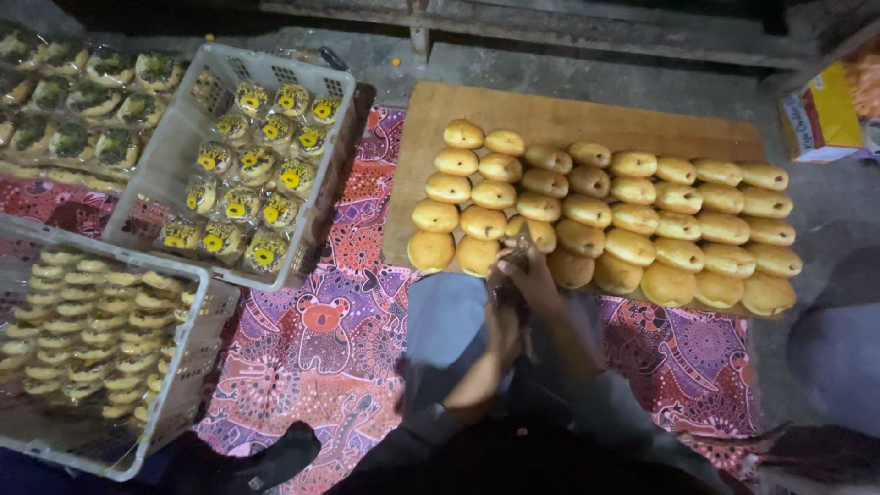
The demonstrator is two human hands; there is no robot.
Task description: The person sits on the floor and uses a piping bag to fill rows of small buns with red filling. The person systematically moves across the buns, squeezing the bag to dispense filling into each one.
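From the head camera I looked straight down on a wooden board (550,119) laid on a patterned pink and purple cloth (339,312), with rows of golden round buns (632,215) covering most of the board. My two hands met just below the board's near edge, close together over my lap. The left hand (504,321) was closed around something dark and partly see-through, perhaps a clear wrapper (515,266), though the light was too dim for me to tell its kind for certain. The right hand (541,280) was curled with its fingers pinching the upper part of that same thing, just beside the front row of buns and overlapping one of them in view; I could not tell whether it touched a bun. To the left of the board stood a grey plastic crate (183,137) holding wrapped buns with yellow and dark labels (247,183). Nearer to me, another crate (197,367) held rows of pale flat pastries (92,321). At the far left lay wrapped buns with dark tops (82,101). A yellow carton (820,115) sat at the upper right on the grey floor.
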